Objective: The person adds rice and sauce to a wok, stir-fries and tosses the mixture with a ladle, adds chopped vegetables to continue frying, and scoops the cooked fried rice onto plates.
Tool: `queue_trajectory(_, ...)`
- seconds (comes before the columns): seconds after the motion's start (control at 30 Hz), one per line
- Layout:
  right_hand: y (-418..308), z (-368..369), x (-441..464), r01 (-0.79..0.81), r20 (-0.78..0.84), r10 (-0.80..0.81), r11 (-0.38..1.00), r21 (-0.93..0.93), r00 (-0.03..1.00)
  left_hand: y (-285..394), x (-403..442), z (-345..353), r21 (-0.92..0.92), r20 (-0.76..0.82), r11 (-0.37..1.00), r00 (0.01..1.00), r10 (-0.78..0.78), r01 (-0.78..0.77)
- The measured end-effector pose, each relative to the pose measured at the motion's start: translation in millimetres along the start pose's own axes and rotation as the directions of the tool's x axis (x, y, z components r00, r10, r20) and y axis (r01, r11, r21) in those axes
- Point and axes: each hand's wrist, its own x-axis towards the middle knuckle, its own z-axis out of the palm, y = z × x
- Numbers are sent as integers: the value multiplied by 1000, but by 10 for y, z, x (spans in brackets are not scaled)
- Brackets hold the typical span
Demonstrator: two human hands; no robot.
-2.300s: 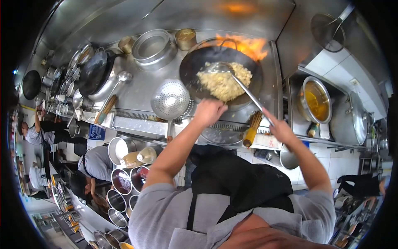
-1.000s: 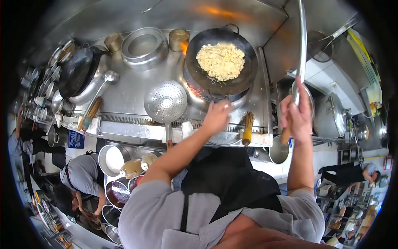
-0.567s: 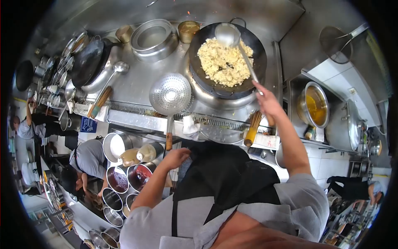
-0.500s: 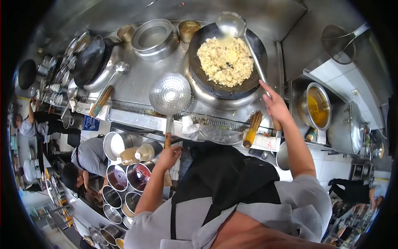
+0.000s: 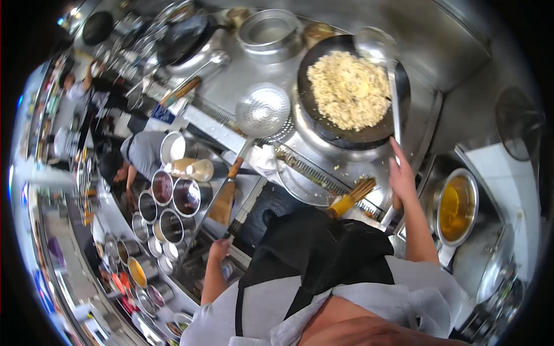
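My right hand [image 5: 403,181] is closed around the handle of a long metal ladle [image 5: 396,104], one finger stretched along it. The ladle's bowl is at the far right rim of a black wok [image 5: 311,109]. Rice mixed with yellow egg [image 5: 349,89] lies in the wok. My left hand [image 5: 219,251] is low at the left, near the counter edge and apart from the wok. Its fingers are small and blurred, so any hold is unclear. Nearest to it are a brown flat piece [image 5: 222,203] and a perforated skimmer [image 5: 263,109] with a wooden handle.
A bamboo brush [image 5: 353,197] lies on the stove's front ledge. At right stands a metal bowl of yellow liquid [image 5: 456,207]. Several metal pots, one a dark-red-filled pot [image 5: 187,197], stand at left, where another person [image 5: 144,153] bends. A metal pot [image 5: 268,36] sits behind.
The view has turned left. My left hand has moved down and away from the skimmer's handle. My right hand still holds the ladle at the wok's far rim.
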Motion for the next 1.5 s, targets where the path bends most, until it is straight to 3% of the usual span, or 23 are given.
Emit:
queue_trajectory(0.03,-33,-81,-136,-106,-26,105,992,-65,994,-294,-171,-109,-214,-30,953,974,-226,214)
queue_trajectory(0.13,571,-35,-140,-121,18,121,993,-7,992,-752,-583,-88,-335,-135,894,924,-358,297)
queue_trajectory(0.17,1050,10,93,-47,34,54,981,-186,998,-1112,-365,-79,477,-25,879,1000,8,5)
queue_trajectory(0.2,854,-38,153,-309,251,238,903,298,938,-1445,-252,-49,914,298,240,943,147,-326)
queue_trajectory(0.23,870,103,291,-259,233,164,843,471,959,-1523,-213,38,912,409,-32,896,175,-410)
queue_trajectory(0.27,809,131,358,-217,220,123,850,480,968,-1492,-355,7,857,441,71,797,414,-511)
queue_trajectory(0.3,867,207,479,-95,200,-2,875,475,980,-1561,-445,83,728,74,472,741,668,-498)
queue_trajectory(0.33,742,265,485,-117,184,32,876,467,982,-1677,-426,174,424,-195,733,736,648,-533)
queue_trajectory(0.37,689,406,509,-17,86,-25,890,455,996,-1071,-963,121,-169,-287,979,956,60,-112)
queue_trajectory(0.5,236,979,277,98,-26,-95,988,123,995,-1459,-1777,-229,-95,-504,981,858,97,-167)
queue_trajectory(0.53,371,1014,423,130,1,-131,985,116,991,-1550,-2017,-327,-216,-535,967,845,-1,-135)
queue_trajectory(0.6,519,1169,867,-75,280,60,996,43,958,-2015,-2246,-430,-382,-608,909,786,-109,-169)
queue_trajectory(0.7,399,1510,1041,84,323,-63,995,-50,944,-2989,-2617,-373,-495,-613,855,759,-217,-156)
queue_trajectory(0.77,370,1871,966,195,341,-157,978,-78,927,-3529,-2921,-263,-721,-547,680,714,-437,-136)
queue_trajectory(0.9,329,2152,745,392,356,-316,904,-167,879,-4132,-3425,-242,-783,-619,483,414,-668,-391)
queue_trajectory(0.97,377,2079,589,466,350,-377,857,-219,857,-4344,-3461,-392,-750,-636,417,385,-669,-514)
queue_trajectory(1.03,462,2039,413,528,338,-436,808,-261,834,-4407,-3433,-654,-696,-526,248,242,-815,-674)
queue_trajectory(1.1,524,1953,287,584,319,-497,753,-303,807,-4500,-3315,-907,-713,-456,157,282,-844,-684)
queue_trajectory(1.3,713,1633,257,686,254,-652,581,-437,714,-4882,-2979,-1344,-741,-214,64,145,-966,-668)
queue_trajectory(1.37,1185,1434,364,669,208,-670,558,-491,712,-4941,-2978,-1412,-741,-253,78,170,-952,-667)
queue_trajectory(1.4,1280,1341,533,607,297,-531,658,-446,794,-5257,-2853,-1385,-735,-339,157,157,-928,-660)
queue_trajectory(1.43,1412,1251,442,559,290,-479,688,-463,829,-5367,-2924,-1366,-716,-377,89,276,-884,-693)
queue_trajectory(1.5,1408,1206,16,390,187,-346,745,-541,920,-5644,-2982,-1300,-596,-594,174,285,-752,-784)
